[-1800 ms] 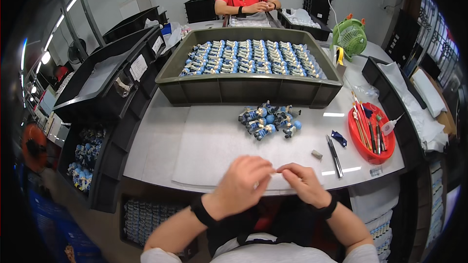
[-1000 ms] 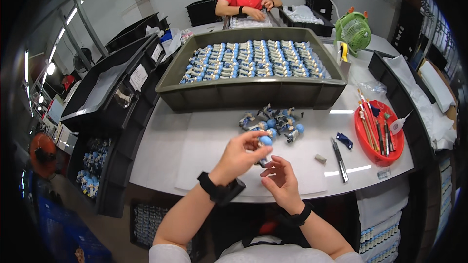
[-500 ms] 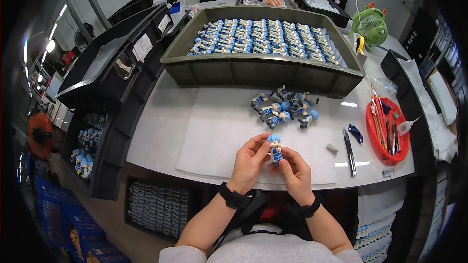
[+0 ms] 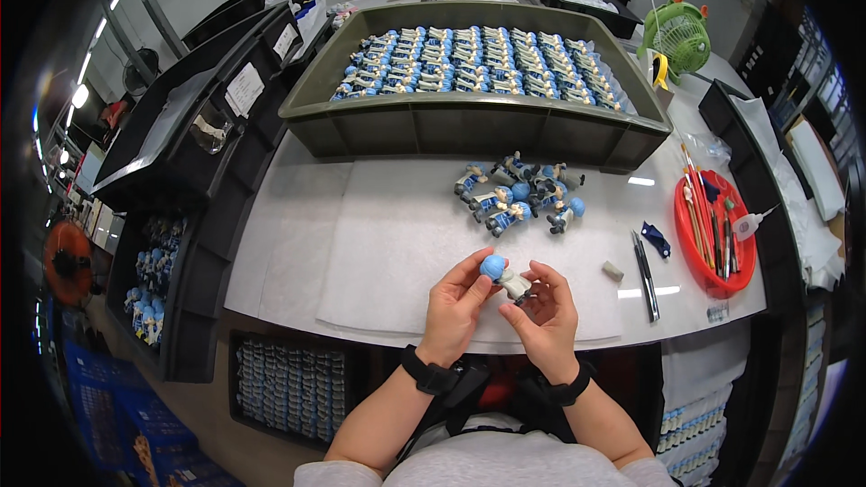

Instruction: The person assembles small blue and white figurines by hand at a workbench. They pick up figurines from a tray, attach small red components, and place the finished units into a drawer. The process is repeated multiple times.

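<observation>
Head view, left hand (image 4: 454, 311) gripping a blue-haired doll (image 4: 514, 284), over the tabletop (image 4: 280, 243) near edge, right hand (image 4: 550, 323) by its legs, grip hard to tell

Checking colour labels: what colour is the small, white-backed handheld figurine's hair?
The figurine has light blue hair, best seen in the head view.

A blue-haired figurine (image 4: 512, 282) tilts in the left hand (image 4: 453, 311), pale back showing.
</observation>
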`<state>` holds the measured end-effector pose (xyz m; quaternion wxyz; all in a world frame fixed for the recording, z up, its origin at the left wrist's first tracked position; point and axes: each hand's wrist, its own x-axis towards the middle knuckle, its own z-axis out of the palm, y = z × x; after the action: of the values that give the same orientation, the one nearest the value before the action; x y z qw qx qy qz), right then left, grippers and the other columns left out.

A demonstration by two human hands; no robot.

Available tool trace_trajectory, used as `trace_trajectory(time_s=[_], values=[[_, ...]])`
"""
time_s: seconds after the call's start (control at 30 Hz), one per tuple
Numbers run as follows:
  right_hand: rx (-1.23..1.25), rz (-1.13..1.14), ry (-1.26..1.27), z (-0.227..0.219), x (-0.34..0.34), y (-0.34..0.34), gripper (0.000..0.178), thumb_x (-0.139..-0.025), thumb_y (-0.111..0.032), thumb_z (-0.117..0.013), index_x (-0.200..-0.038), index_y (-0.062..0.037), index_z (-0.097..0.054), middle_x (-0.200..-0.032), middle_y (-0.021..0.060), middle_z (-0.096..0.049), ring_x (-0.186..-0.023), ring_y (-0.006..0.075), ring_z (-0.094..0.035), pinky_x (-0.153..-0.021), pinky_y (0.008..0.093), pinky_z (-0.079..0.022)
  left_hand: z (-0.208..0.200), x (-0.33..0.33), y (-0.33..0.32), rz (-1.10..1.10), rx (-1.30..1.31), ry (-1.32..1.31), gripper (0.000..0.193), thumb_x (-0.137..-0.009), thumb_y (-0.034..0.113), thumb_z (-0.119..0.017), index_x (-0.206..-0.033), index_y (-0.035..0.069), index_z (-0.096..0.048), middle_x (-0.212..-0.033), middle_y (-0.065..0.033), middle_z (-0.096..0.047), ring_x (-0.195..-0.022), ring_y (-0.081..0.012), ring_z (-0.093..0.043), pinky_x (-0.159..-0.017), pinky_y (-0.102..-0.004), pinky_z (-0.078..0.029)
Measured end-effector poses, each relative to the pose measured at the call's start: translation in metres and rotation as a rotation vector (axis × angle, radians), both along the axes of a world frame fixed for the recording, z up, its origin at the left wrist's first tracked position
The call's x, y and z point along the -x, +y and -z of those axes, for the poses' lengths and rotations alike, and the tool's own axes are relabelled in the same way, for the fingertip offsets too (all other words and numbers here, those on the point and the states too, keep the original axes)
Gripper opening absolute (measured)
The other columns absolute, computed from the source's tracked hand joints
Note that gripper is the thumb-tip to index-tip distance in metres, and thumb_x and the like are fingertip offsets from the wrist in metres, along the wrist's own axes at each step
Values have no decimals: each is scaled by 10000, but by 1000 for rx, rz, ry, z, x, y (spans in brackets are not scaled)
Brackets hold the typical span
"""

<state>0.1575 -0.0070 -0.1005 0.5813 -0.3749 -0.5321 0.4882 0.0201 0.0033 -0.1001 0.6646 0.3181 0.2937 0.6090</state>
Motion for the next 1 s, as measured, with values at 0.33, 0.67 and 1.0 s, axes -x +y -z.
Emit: trace_trajectory(time_s=[0.33, 0.67, 1.0], values=[[-5, -1, 146, 0, -3, -1, 737, -638, -45, -830, -1265, -30, -443, -1065, 44, -497, -865, 111, -539, -704, 224, -479, -5, -5, 1, 27, 115, 153, 339, -932, 101, -540, -1254, -1, -514, -1131, -99, -610, -931, -122, -596, -812, -266, -523], [4, -31, 113, 1, -5, -1, 657, -669, -82, -820, -1223, -23, -472, -1058, 44, -510, -892, 108, -541, -710, 222, -473, -5, -7, -2, -28, 43, 152, 363, -917, 39, -531, -1271, -20, -472, -1191, -133, -569, -1031, -189, -584, -882, -310, -502], [-37, 44, -14, 7, 0, 0, 447, -749, -59, -752, -1140, -16, -539, -1038, 60, -560, -920, 140, -572, -725, 238, -481, -10, -3, -6, -39, -36, 57, 363, -881, -39, -537, -1242, -27, -511, -1220, -140, -560, -1044, -173, -581, -940, -285, -444]])
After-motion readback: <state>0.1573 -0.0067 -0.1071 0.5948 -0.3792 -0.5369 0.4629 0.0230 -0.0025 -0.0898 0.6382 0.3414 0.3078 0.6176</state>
